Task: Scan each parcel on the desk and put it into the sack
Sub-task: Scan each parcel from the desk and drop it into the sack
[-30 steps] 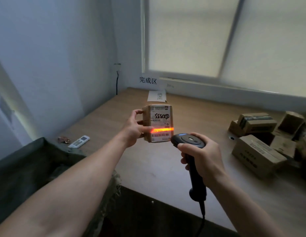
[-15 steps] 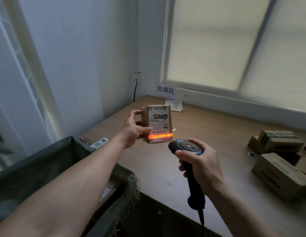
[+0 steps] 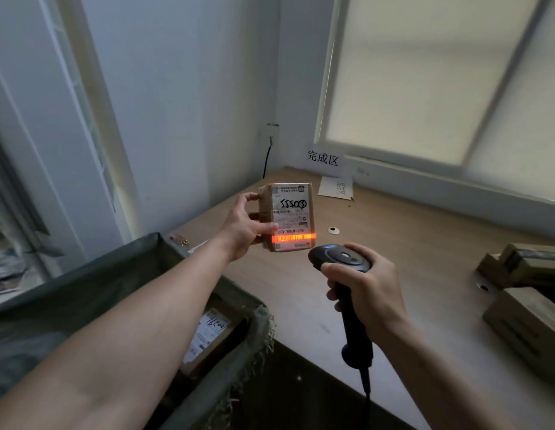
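Note:
My left hand (image 3: pixel 243 226) grips a small cardboard parcel (image 3: pixel 290 209) by its left side and holds it upright above the wooden desk (image 3: pixel 403 249), its white label facing me. An orange scan line lies across the barcode near the label's lower edge. My right hand (image 3: pixel 367 290) grips a black handheld scanner (image 3: pixel 341 259), whose head points at the parcel from just below and to its right. The dark green sack (image 3: pixel 83 293) gapes open at the lower left, beside the desk's edge, with a labelled parcel (image 3: pixel 211 332) inside it.
More cardboard parcels (image 3: pixel 530 293) lie at the desk's right edge. A paper sign (image 3: pixel 322 158) hangs on the wall at the far corner, a sheet of paper (image 3: pixel 336 187) lies below it, and a cable drops from a wall socket (image 3: pixel 271 128). A small reddish object (image 3: pixel 179 238) lies near the sack.
The view has swung left and up, bringing more of the sack into sight. The scan line has slid down the label onto the barcode. Both hands keep their holds.

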The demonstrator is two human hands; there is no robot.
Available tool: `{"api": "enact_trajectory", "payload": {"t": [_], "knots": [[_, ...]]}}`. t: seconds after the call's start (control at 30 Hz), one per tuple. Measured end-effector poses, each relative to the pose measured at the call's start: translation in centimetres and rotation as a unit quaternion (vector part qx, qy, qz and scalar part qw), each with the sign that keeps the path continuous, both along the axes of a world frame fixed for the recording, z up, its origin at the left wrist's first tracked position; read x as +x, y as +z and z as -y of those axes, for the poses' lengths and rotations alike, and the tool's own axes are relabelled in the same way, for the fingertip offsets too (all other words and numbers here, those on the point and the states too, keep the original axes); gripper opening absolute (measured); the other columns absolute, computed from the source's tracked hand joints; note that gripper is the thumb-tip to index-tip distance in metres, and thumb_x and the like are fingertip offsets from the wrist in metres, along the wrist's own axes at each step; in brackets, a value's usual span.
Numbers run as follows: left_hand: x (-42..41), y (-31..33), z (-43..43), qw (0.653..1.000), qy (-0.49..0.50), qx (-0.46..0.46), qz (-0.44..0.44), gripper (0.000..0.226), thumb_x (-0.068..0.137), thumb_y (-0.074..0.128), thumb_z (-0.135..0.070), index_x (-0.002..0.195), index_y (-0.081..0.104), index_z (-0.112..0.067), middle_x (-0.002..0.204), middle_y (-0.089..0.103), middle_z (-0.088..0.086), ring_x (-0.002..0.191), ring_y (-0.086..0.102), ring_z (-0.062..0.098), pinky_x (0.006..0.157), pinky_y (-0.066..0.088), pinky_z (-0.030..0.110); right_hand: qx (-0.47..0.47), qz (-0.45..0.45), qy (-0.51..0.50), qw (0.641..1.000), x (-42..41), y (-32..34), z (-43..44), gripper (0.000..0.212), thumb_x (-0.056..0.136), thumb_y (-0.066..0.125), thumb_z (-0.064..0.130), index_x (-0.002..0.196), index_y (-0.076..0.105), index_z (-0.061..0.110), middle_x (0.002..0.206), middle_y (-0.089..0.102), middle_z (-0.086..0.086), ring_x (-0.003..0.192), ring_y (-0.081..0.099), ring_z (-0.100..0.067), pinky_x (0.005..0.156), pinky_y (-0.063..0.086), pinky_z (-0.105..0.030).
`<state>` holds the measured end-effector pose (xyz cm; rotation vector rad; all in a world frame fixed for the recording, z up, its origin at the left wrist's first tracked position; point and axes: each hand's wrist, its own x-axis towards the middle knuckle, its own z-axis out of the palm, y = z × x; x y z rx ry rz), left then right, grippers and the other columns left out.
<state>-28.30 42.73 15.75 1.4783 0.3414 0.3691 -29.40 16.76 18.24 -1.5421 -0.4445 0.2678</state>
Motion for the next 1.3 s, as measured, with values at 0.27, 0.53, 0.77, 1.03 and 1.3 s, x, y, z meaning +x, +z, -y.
{"api": "enact_trajectory", "payload": {"t": [0.27, 0.53, 0.77, 1.03, 1.3], "knots": [[-1.0, -0.2, -1.1, 0.999, 0.033, 0.008, 0.003, 0.066, 0.085, 0.068, 0.01, 0.135, 0.038, -0.021, 0.117, 0.063, 0.021, 0.105, 0.068, 0.038, 0.079, 0.061, 0.052, -0.005, -0.009, 0.01, 1.0, -0.2, -0.4, -0.5, 0.047, 0.055, 0.08, 0.021, 0.1, 0.067, 0.023, 0.065, 0.068, -0.009, 0.054, 0.062, -0.028, 0.047, 0.047, -0.032], [-1.8, -0.5, -2.6, 0.998, 0.064, 0.008, 0.0, 0.07, 0.082, 0.07, 0.011, 0.135, 0.038, -0.021, 0.121, 0.063, 0.024, 0.108, 0.066, 0.04, 0.082, 0.059, 0.06, -0.004, -0.018, 0.014, 1.0, -0.8, -0.3, -0.4, 0.053, 0.053, 0.081, 0.021, 0.103, 0.065, 0.026, 0.063, 0.068, -0.008, 0.052, 0.062, -0.028, 0.046, 0.046, -0.031], [-2.8, -0.5, -3.1, 0.996, 0.088, 0.012, -0.003, 0.072, 0.081, 0.071, 0.012, 0.136, 0.037, -0.019, 0.118, 0.064, 0.024, 0.103, 0.067, 0.041, 0.075, 0.06, 0.059, -0.001, -0.021, 0.023, 0.999, -1.5, -0.4, -0.2, 0.07, 0.055, 0.082, 0.021, 0.122, 0.061, 0.021, 0.075, 0.074, -0.011, 0.059, 0.068, -0.034, 0.049, 0.05, -0.035], [-8.5, -2.4, -5.7, 0.989, 0.133, 0.026, -0.056, 0.069, 0.082, 0.073, 0.006, 0.136, 0.041, -0.023, 0.118, 0.066, 0.02, 0.101, 0.07, 0.038, 0.078, 0.061, 0.057, -0.003, -0.021, 0.069, 0.997, -2.9, -0.9, -2.5, 0.08, 0.055, 0.083, 0.021, 0.131, 0.059, 0.018, 0.088, 0.076, -0.012, 0.071, 0.074, -0.036, 0.059, 0.057, -0.044], [-19.1, -8.2, -10.4, 0.952, 0.272, -0.024, -0.134, 0.07, 0.08, 0.077, 0.002, 0.139, 0.046, -0.022, 0.119, 0.067, 0.013, 0.098, 0.07, 0.036, 0.074, 0.061, 0.051, -0.015, -0.054, 0.13, 0.99, -6.2, -3.5, -8.0, 0.071, 0.053, 0.083, 0.02, 0.121, 0.063, 0.022, 0.089, 0.076, -0.012, 0.064, 0.071, -0.03, 0.052, 0.054, -0.033]]}}
